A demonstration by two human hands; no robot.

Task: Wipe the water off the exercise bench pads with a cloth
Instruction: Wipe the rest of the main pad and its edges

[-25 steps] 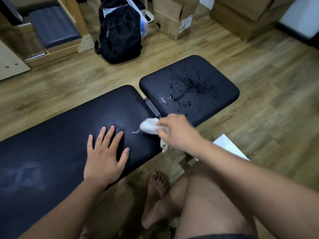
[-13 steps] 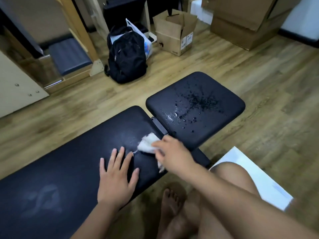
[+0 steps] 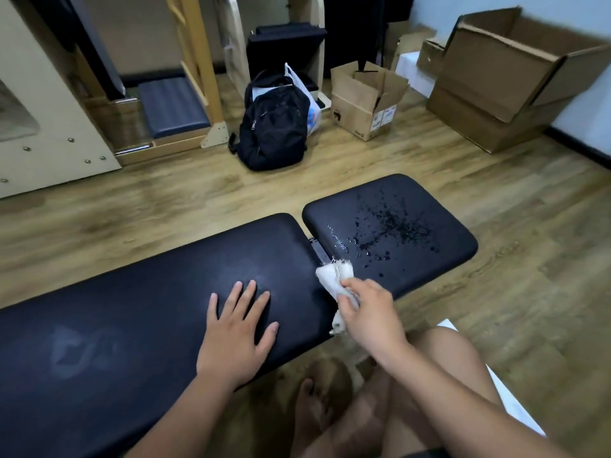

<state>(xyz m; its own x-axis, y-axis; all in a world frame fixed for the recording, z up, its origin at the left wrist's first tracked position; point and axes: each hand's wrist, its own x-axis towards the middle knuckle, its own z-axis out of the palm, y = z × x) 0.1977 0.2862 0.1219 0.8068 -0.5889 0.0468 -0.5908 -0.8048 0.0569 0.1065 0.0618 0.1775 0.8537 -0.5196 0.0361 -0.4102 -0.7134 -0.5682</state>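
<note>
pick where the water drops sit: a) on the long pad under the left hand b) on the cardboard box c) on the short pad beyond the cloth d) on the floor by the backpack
c: the water drops glisten on the short pad, just beyond the cloth that the right hand grips; the long pad under the flat left hand shows only dull smears.

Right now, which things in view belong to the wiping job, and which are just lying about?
In the job: cloth, gripped by the right hand; short pad, with water drops on it; long pad, with the left hand flat on it.
Lying about: backpack, plastic bag, small open box, large boxes, all on the floor.
</note>
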